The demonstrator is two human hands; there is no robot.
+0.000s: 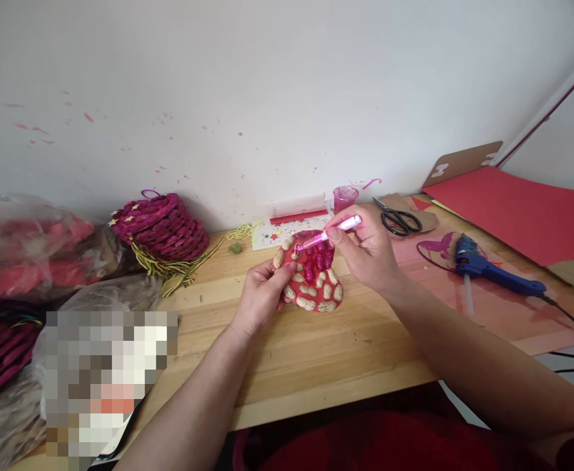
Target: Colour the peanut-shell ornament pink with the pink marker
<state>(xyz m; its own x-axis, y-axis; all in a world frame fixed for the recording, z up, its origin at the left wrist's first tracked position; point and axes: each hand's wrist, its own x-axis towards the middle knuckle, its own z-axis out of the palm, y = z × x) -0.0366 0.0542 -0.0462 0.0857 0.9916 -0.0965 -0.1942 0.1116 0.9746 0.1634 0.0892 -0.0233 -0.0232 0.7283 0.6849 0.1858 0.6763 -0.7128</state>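
Left hand: grip closed on the left edge of the red cutout, thumb across the front, fingers mostly hidden behind. Cutout sits in front of me above the desk; can't tell if its lower edge touches the wood. Pale peanuts cover most of its face; a cluster of magenta peanuts sits toward the upper right.

Right hand: grip pinched around a white-and-pink stick, thumb and fingers, brush or pen unclear. It slants down-left, tip over the cutout's upper part beside the magenta cluster; contact too small to tell.

Behind the cutout: white paper with small stars, pink-stained cup near the wall, which has pink splashes. To my right: black-handled scissors, blue glue gun with its cord running off right, red sheets beyond it, brown board tilted behind them. To my left: magenta braided piece lying with yellow yarn trailing, small green lump nearby, clear plastic bag at far left.
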